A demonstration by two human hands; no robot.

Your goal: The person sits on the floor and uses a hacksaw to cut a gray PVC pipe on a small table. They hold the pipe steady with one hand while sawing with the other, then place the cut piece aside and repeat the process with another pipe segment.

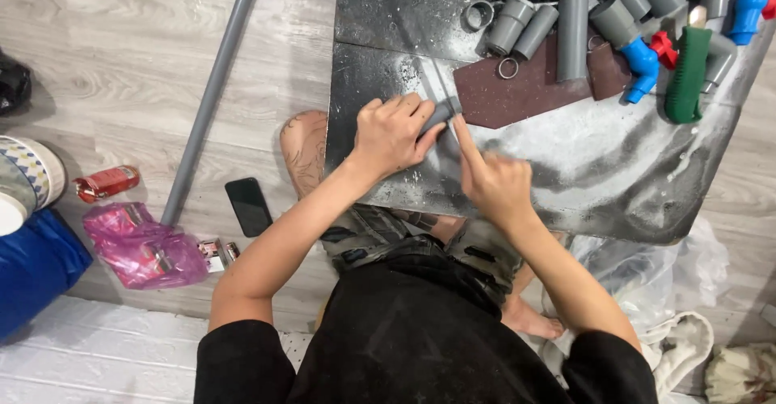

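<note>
My left hand (pixel 394 135) wraps a short grey pipe piece (pixel 441 113), fingers closed tight round it, pressing its end onto the maroon sandpaper sheet (pixel 517 93) that lies on the dark board (pixel 566 169) serving as my bench. My right hand (pixel 491 181) sits just at 4 o'clock of the pipe piece, index finger stretched out towards the sandpaper's near corner, the other fingers curled in and holding nothing.

The pipe piece is smooth, round plastic and only a stub of it shows past my knuckles, so it could roll or slip out of my grip; the gritty paper is loose on the dusty board and could slide, and my outstretched fingertip could get scraped.

At 1 o'clock lies a heap of grey pipe fittings (pixel 566 8), tubular and matt, with blue elbow pieces (pixel 643 60) and a green-handled tool (pixel 687 76) beside them. The board is black, scuffed, powdered white. Off at 9 o'clock, on the pale wooden floor (pixel 121 64), lie a long grey pipe (pixel 212 88), a black phone (pixel 248 206) and a crumpled pink bag (pixel 141 246).
</note>
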